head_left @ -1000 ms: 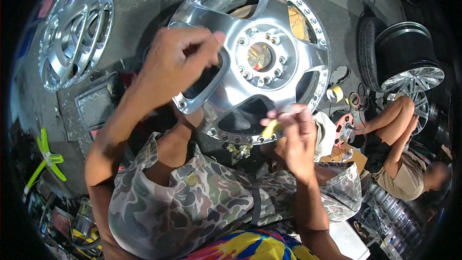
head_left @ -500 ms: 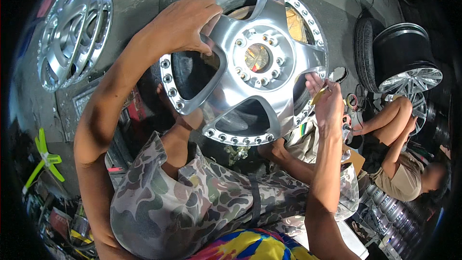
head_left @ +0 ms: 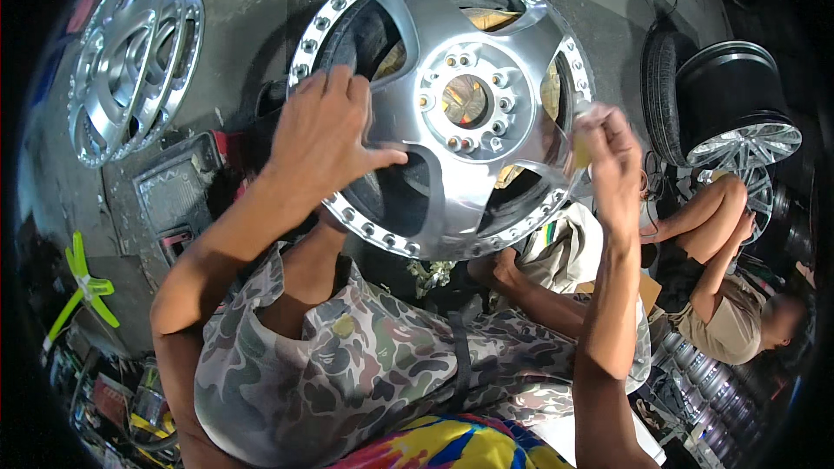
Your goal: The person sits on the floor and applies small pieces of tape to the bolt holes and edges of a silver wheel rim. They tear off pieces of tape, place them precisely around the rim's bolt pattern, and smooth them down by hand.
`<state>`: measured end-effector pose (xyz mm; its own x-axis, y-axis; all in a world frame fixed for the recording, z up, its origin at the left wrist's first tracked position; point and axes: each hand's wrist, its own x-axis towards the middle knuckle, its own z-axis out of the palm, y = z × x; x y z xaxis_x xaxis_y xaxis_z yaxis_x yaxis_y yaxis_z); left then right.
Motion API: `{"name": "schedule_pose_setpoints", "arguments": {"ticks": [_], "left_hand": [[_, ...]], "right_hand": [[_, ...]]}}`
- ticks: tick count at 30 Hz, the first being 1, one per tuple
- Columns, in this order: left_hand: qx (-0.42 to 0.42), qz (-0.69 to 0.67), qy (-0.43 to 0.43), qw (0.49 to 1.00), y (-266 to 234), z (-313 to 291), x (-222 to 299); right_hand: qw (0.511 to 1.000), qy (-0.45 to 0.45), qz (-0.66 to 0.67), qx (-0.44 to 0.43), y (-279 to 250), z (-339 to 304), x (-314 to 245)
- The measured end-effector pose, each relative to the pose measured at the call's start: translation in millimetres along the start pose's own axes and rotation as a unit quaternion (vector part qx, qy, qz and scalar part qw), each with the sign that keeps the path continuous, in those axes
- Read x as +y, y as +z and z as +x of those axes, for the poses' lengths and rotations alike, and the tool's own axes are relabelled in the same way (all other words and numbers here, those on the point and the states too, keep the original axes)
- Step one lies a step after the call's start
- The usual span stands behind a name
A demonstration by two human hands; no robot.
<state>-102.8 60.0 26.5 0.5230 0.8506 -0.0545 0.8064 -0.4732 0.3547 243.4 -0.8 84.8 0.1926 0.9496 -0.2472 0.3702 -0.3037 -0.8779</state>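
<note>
A polished silver wheel face point(head_left: 400, 122) with broad spokes and a ring of bolt holes round its rim lies in front of me. My left hand point(head_left: 323, 135) spans its left spoke, fingers over the upper edge and thumb stretched along the lower one. At the right rim is my right hand point(head_left: 611, 143), blurred by motion, with its fingers closed on a small yellowish piece point(head_left: 580, 155). What kind of thing that piece is, I cannot make out. Dark tyre rubber shows through the gaps between the spokes.
Several similar wheel faces point(head_left: 130, 69) stand at the far left. A grey case point(head_left: 178, 187) and a bright green fan-like blade point(head_left: 80, 282) are nearer. To the right are a tyre point(head_left: 658, 95), a black wheel barrel point(head_left: 725, 82) and a seated person point(head_left: 725, 313).
The wheel face has turned counterclockwise, and my left hand has come down with its spoke. My right hand has shifted slightly right, staying near the rim with the yellowish piece.
</note>
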Motion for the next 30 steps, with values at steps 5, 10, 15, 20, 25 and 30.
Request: {"name": "schedule_pose_setpoints", "arguments": {"ticks": [5,10,15,20,25,30], "left_hand": [[-0.008,-0.076,-0.004,0.997,-5.5,-14.5,2.3],[0.093,-0.097,0.062,0.989,-29.7,-14.3,3.4],[-0.084,-0.306,0.068,0.946,-48.8,-24.1,24.1],[-0.128,-0.318,0.123,0.931,-36.4,-30.2,29.9],[-0.137,-0.333,0.133,0.923,-36.7,-30.9,31.2],[-0.199,-0.328,0.154,0.911,-36.1,-31.0,30.9]], "right_hand": [[0.997,0.077,-0.002,-0.006,50.4,-48.3,-6.2],[0.994,0.103,-0.039,0.011,69.8,-65.4,9.8],[0.991,0.128,-0.037,0.003,77.0,-64.7,-3.8],[0.996,0.085,0.000,-0.006,84.9,-63.9,9.3],[0.994,0.109,-0.011,0.005,96.1,-64.2,-2.9],[0.993,0.119,-0.012,0.018,83.6,-67.7,-2.8]]}}
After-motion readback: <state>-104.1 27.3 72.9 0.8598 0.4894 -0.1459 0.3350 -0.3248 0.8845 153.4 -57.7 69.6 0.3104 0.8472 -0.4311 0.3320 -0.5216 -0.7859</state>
